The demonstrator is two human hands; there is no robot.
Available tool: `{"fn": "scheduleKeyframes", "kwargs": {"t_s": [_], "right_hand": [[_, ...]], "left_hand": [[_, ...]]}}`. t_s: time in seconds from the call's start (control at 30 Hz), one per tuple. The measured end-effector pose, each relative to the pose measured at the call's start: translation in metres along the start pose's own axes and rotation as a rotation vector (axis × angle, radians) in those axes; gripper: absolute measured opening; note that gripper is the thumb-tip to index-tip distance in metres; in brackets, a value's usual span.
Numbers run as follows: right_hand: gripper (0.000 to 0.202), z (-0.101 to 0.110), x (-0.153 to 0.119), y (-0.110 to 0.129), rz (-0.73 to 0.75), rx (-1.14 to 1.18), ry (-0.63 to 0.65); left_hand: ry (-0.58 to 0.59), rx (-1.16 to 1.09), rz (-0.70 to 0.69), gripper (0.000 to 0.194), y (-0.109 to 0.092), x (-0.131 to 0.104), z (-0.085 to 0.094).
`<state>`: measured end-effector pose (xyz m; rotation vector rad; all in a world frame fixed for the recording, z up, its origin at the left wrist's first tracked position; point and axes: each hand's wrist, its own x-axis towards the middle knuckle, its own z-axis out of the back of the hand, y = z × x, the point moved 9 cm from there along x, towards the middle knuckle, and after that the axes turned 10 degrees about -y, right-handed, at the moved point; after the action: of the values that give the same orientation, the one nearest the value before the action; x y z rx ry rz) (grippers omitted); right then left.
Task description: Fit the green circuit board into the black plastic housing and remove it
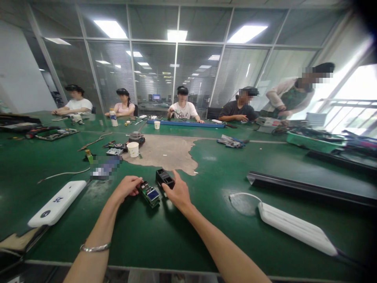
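Observation:
My left hand (129, 188) pinches the upper left end of a small green circuit board (149, 193) with a dark blue screen, tilted over the table. A black plastic casing (165, 178) with rectangular cut-outs is gripped by my right hand (178, 191), thumb on the near side and index finger stretched out past it. The board and the casing are side by side, a small gap between them. Both are over the green tabletop (188, 236). The fingers beneath the casing are hidden.
A white power bank (57, 204) marked 25 lies left; a white power strip (296, 228) and a black rail (306, 190) lie right. Ahead stand a paper cup (133, 149) and small electronic parts (114, 151). Gloves (232, 141) and a green basket (313, 142) are farther off. Several people sit opposite.

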<state>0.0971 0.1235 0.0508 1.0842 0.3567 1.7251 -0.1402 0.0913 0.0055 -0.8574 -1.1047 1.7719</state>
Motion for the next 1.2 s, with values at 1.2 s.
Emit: {"fn": "scheduleKeyframes", "kwargs": {"t_s": [1.2], "right_hand": [[0.07,0.016,-0.037,0.089,0.348,0.099,0.036]], "left_hand": [[-0.068,-0.026,0.029,0.068,0.012,0.013,0.009]]}}
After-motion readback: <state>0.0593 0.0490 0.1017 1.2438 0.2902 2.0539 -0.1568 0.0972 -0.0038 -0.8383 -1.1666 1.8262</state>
